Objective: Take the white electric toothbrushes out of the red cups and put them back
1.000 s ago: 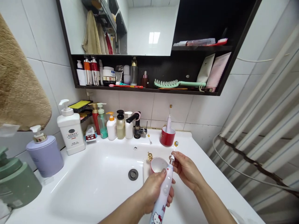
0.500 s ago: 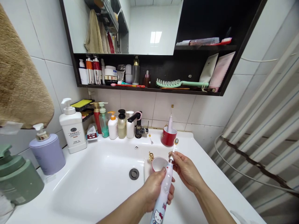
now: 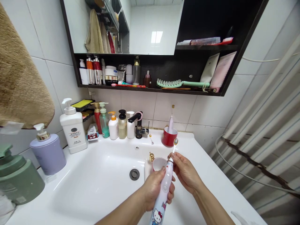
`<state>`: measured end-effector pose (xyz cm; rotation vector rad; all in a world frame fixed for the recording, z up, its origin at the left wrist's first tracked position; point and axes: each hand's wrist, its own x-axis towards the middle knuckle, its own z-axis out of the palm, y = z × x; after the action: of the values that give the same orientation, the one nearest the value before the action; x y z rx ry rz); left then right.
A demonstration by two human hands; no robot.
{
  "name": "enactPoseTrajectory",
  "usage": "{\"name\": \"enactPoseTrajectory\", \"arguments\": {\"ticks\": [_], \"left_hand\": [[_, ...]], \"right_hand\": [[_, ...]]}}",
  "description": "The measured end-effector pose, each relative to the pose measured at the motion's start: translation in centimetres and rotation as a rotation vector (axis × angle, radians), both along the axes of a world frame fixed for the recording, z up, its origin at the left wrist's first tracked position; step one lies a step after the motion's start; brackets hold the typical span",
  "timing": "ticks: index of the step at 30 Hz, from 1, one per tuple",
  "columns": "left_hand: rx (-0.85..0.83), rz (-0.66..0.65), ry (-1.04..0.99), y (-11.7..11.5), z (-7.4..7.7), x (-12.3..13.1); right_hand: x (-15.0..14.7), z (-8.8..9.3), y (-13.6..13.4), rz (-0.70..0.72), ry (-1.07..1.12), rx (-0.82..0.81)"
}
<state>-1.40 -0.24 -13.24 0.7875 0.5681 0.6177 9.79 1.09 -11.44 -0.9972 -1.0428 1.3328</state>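
Gripping the electric toothbrush handle (image 3: 165,183) here is the left hand (image 3: 153,187), fingers wrapped round it and thumb up near the neck, bottom centre of the frame. It's tilted, with a cartoon cat print near the bottom edge. The right hand (image 3: 185,171), just right of centre, has the brush head (image 3: 174,148) pinched by its base, right at the top of the handle. Can't tell if it's seated all the way, fingers are in the way. Bristles point up toward the red cup (image 3: 169,139), which has another toothbrush (image 3: 171,123) standing in it. A second cup (image 3: 159,163) sits just left of the fingers, partly hidden, with a gold figure (image 3: 152,157) beside it. Small loose brush head (image 3: 151,140) on the ledge by the black faucet (image 3: 138,126), middle of the frame.
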Motion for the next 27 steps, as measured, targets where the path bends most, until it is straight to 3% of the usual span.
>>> {"name": "enactPoseTrajectory", "arguments": {"ticks": [13, 22, 27], "left_hand": [[0.048, 0.059, 0.006, -0.1, -0.2, 0.2], [0.207, 0.15, 0.153, 0.3, -0.2, 0.0], [0.07, 0.074, 0.033, 0.2, 0.2, -0.1]], "right_hand": [[-0.3, 0.1, 0.0, -0.026, -0.101, 0.01], [-0.7, -0.4, 0.2, -0.052, -0.152, -0.005], [-1.2, -0.3, -0.1, -0.035, -0.048, -0.026]]}}
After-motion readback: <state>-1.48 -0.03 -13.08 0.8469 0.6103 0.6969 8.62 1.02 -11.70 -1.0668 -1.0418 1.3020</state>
